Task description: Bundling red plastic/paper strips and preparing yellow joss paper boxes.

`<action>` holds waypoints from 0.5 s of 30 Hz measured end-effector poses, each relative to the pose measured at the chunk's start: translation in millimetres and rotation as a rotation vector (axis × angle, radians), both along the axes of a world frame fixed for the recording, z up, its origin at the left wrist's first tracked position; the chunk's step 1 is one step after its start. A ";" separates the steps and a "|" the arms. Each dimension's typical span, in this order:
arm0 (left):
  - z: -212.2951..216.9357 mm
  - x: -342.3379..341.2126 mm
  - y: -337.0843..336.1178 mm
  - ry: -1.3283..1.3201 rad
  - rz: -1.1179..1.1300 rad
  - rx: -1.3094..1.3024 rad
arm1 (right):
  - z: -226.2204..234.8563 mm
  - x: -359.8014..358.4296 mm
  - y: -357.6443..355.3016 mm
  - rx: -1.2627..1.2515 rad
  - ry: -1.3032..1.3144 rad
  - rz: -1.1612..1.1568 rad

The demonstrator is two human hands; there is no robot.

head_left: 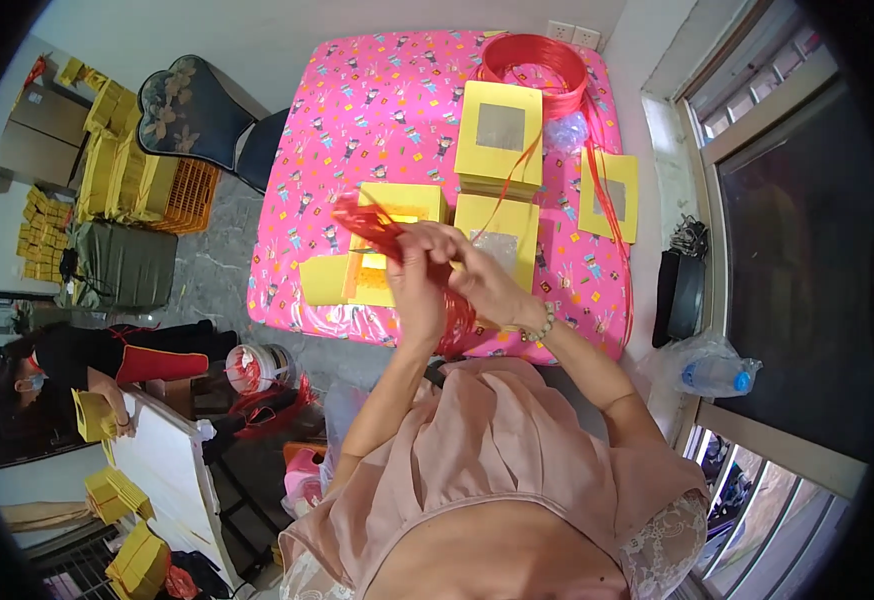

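Note:
My left hand (415, 285) and my right hand (482, 275) are raised together over the near edge of a table with a pink patterned cloth (357, 110). Both hands grip a bundle of thin red ribbon (377, 228), which sticks out to the left of my left hand and hangs in a loop below it. Under the hands an open yellow box (377, 275) lies next to a yellow lid with a clear window (502, 235). A stack of yellow windowed lids (500, 135) stands farther back.
A large coil of red ribbon (537, 60) lies at the far table edge, another yellow lid (609, 195) to the right. A chair (197, 110), orange crate and yellow box stacks are at left. Another person (77, 355) sits lower left. A plastic bottle (722, 375) rests on the window sill.

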State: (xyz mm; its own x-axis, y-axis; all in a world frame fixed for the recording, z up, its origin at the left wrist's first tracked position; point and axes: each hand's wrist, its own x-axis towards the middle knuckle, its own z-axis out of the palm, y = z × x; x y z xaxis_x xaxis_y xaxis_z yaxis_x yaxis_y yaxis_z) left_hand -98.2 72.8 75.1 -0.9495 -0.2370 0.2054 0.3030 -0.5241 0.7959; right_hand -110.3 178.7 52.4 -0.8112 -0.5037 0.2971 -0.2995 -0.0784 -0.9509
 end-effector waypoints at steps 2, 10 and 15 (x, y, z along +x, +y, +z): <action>35.0 9.6 -10.7 -0.030 -0.123 0.212 | -24.6 5.5 -2.4 -0.012 0.067 0.083; 54.8 39.0 -145.9 0.140 -0.015 0.490 | 7.8 12.2 28.3 0.414 -0.451 0.782; -17.2 88.9 -250.4 0.111 0.097 0.765 | -11.6 -9.2 61.4 0.471 -0.622 0.851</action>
